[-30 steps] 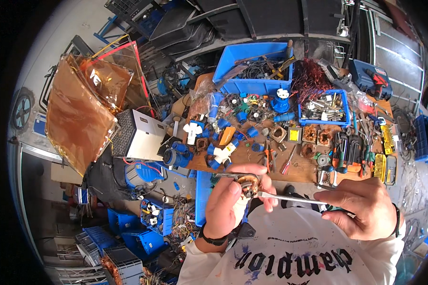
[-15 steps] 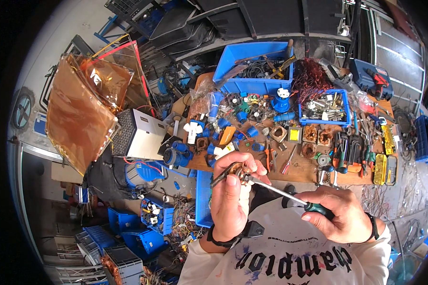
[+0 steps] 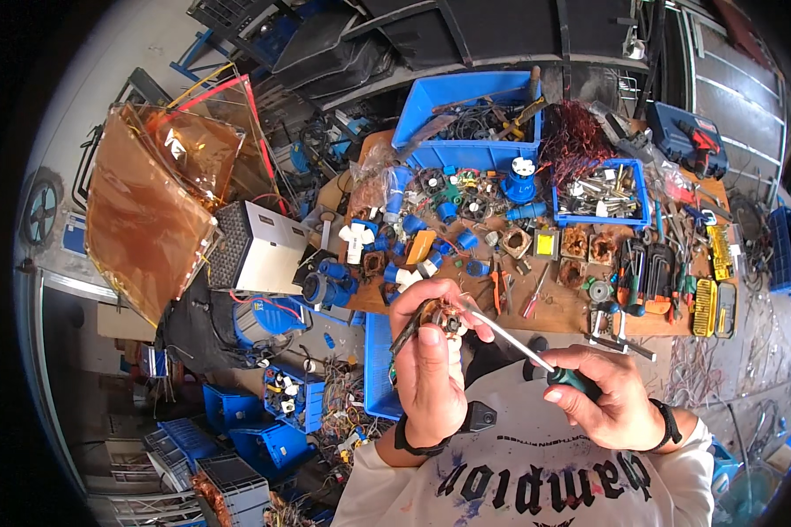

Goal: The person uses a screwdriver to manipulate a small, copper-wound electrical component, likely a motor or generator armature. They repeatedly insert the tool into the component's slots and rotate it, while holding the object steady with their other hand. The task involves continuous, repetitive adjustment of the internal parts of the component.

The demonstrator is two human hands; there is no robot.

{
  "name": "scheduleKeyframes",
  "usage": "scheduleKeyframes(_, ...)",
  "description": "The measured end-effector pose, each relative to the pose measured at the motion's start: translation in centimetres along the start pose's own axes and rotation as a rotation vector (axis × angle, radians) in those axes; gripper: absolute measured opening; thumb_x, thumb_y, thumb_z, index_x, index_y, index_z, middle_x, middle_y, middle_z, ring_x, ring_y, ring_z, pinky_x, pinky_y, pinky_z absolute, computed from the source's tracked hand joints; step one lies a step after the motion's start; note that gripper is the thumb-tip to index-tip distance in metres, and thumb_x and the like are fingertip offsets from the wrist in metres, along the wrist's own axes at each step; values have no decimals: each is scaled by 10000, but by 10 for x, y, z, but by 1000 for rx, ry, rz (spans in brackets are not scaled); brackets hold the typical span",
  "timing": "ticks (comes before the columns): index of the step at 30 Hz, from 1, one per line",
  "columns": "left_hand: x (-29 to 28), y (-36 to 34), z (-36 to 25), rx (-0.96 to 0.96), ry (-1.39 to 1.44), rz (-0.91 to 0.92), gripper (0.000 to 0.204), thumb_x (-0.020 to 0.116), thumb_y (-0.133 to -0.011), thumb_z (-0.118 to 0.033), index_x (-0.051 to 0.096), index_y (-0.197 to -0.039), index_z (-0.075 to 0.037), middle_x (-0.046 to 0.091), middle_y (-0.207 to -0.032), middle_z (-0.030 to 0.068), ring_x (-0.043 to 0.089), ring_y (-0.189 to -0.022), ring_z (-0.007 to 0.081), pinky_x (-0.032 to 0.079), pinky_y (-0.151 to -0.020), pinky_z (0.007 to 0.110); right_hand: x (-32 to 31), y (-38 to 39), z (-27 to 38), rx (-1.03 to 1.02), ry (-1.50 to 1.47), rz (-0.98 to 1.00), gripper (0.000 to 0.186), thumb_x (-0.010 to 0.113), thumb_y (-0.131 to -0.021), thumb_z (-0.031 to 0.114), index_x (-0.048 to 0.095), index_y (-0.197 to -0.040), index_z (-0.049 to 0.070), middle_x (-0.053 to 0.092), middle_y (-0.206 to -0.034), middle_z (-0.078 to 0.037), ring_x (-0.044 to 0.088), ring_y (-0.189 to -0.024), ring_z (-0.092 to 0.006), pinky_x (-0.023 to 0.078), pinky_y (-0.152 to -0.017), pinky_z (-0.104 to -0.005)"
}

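Note:
My left hand (image 3: 429, 369) is wrapped round a small motor part with copper windings (image 3: 439, 318), held up in front of my chest. My right hand (image 3: 613, 395) grips the dark green handle of a screwdriver (image 3: 511, 341). Its long metal shaft slants up and left, and the tip lies by the upper edge of the motor part, near my left fingertips. Whether the tip touches the part I cannot tell. My left fingers and palm hide much of the part.
Beyond my hands, a wooden workbench (image 3: 549, 309) bears loose motor parts, pliers and hex keys. A large blue bin (image 3: 466, 156) of cables and a smaller blue tray (image 3: 602, 220) of metal pieces stand at its back. Several blue crates (image 3: 264, 446) sit at lower left.
The screwdriver's tip has moved up from the middle of the motor part toward its upper edge. My right hand has shifted slightly left, and the shaft slants more steeply.

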State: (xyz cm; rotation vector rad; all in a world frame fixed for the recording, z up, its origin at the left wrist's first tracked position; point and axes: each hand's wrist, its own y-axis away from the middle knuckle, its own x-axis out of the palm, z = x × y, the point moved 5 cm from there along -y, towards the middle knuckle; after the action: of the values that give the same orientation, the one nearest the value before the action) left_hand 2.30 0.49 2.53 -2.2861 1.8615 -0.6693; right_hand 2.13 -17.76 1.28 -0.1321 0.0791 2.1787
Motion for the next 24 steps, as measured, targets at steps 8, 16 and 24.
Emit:
scheduleKeyframes(8, 1, -3, 0, -20, 17, -51, 435, 434, -985, -350, 391, -1249, -7, 495, -1032, 101, 512, -857, 167, 462, -715, 318, 3, -3, 2, -61, -5, 34, 296, 675, -851, 132, 612, -1115, 14, 657, -908, -132, 645, -760, -249, 506, -668, -319)
scheduleKeyframes(16, -4, -2, 2, 55, -156, -28, 431, 375, -999, -342, 391, -1243, 14, 498, -1023, 114, 512, -845, 174, 464, -678, 328, 4, -5, -2, -26, -47, 26, 285, 678, -848, 119, 618, -1105, 10, 657, -884, -122, 641, -741, -233, 501, -655, -312)
scheduleKeyframes(24, -7, -1, -1, 155, -259, -40, 450, 392, -989, -370, 412, -1214, 19, 492, -993, 131, 472, -752, 164, 422, -651, 298, 3, -3, -7, 158, -295, 114, 280, 668, -868, 117, 616, -1123, 10, 632, -757, -60, 587, -598, -110, 453, -526, -268)
